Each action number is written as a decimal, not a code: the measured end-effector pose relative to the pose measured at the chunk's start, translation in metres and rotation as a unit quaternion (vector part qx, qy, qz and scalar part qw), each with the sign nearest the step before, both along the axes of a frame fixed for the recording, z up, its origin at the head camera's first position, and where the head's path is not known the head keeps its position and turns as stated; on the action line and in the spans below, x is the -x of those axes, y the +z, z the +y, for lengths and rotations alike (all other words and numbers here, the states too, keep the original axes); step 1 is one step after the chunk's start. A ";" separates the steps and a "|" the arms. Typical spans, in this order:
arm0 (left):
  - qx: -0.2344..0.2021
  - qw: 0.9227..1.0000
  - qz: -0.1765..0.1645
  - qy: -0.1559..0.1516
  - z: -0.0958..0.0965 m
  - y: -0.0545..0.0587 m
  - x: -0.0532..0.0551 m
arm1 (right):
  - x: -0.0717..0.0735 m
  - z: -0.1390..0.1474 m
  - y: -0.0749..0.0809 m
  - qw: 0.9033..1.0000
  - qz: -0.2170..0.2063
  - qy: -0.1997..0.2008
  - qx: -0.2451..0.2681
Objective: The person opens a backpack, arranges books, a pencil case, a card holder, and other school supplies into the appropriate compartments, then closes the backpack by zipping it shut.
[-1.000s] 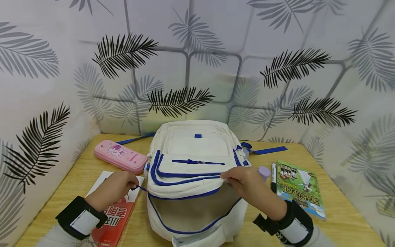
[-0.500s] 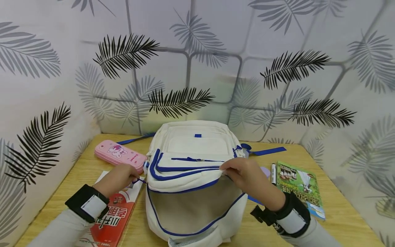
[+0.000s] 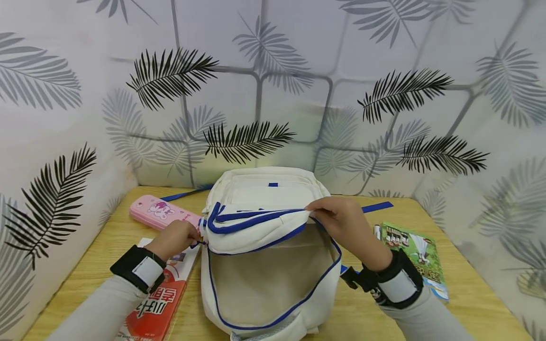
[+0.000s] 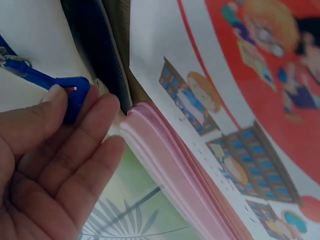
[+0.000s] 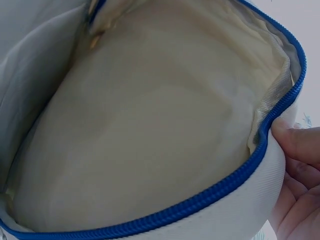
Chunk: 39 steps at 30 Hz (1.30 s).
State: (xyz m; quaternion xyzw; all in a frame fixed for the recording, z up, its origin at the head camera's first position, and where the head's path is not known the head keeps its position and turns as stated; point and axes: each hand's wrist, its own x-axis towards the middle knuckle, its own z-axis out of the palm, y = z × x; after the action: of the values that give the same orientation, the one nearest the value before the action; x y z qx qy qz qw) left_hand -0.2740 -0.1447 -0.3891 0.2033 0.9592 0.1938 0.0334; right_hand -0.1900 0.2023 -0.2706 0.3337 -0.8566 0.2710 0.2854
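Can place white backpack at lower centre of head view, set on wooden table, gaping toward bottom of frame and showing beige inside. Pinching blue zipper pull between thumb and fingers of left hand, left of centre, at backpack's edge. Pinching blue-trimmed edge of front flap in right hand, a little right of centre; holding it up off the opening. In right wrist view, can follow blue zipper teeth curving along lower edge and up right side to thumb. Wearing black wristband on each arm, next to pale sleeve. Find pink case at mid-left, partly behind left hand; red-and-white book at lower left. At right, make out green book and white marker, both partly hidden by right arm. Backed by leaf-print covering across upper frame.
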 end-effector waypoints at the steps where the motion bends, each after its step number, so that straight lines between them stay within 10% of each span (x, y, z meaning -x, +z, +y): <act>1: 0.000 1.000 0.001 0.000 0.000 0.000 0.001 | 0.001 -0.001 0.001 1.000 -0.005 -0.005 0.005; 39: 0.010 0.995 0.028 0.098 -0.013 0.004 0.042 | 0.002 0.001 0.006 0.998 -0.023 -0.023 0.056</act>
State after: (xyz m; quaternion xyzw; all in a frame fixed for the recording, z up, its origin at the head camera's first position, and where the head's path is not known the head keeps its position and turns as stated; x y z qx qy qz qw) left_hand -0.3160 -0.1582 -0.3849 0.1135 0.9769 0.1806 -0.0110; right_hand -0.1917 0.2035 -0.2651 0.2910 -0.8537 0.3198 0.2902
